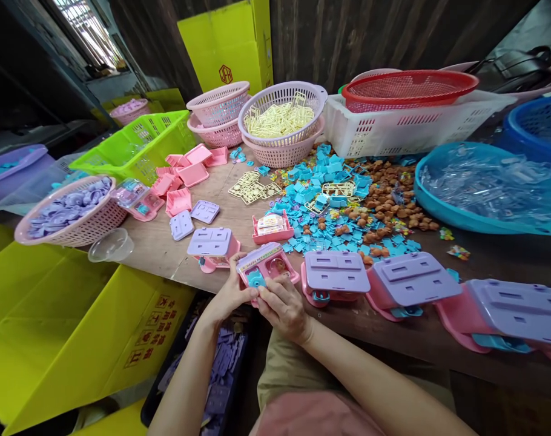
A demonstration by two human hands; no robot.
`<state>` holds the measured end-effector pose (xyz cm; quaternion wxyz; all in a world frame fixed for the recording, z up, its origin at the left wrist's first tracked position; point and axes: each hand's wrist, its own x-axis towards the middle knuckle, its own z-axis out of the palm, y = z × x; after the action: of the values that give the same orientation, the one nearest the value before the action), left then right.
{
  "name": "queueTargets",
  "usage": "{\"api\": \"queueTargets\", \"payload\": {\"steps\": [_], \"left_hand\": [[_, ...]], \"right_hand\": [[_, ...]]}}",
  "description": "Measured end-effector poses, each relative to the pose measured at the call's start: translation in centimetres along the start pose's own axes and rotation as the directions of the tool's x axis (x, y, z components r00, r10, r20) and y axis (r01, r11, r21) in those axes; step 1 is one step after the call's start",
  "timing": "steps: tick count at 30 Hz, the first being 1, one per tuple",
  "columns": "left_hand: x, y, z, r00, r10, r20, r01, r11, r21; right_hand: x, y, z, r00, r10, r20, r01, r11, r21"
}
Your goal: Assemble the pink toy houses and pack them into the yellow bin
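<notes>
Both hands meet at the table edge over the lap. Right hand curls its fingers against the toy house from below, thumb pressing near its blue wheel. Left hand clasps the house's left side, fingers closed on it.

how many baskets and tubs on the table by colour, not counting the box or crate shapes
pink baskets: 5
lilac basket: 1
red basket: 1
blue tubs: 2
total: 9
The pink count is approximate: three are stacked and partly hidden.
</notes>
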<state>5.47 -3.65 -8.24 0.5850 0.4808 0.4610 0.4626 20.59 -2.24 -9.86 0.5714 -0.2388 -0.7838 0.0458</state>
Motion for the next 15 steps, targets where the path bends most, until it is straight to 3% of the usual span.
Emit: {"api": "queueTargets", "payload": {"steps": [10,15], "left_hand": [[0.2,0.1,-0.3,0.999,0.019,0.048,-0.019,1.0,0.017],[0.3,-1.0,-0.4,1.0,0.007,-0.015,-0.008,0.999,-0.036]], "right_hand": [[0.4,0.1,0.2,0.99,-0.137,-0.029,0.136,0.99,-0.036],[0.5,0.2,0.2,0.986,-0.169,-0.007,0.169,0.985,-0.029]]}}
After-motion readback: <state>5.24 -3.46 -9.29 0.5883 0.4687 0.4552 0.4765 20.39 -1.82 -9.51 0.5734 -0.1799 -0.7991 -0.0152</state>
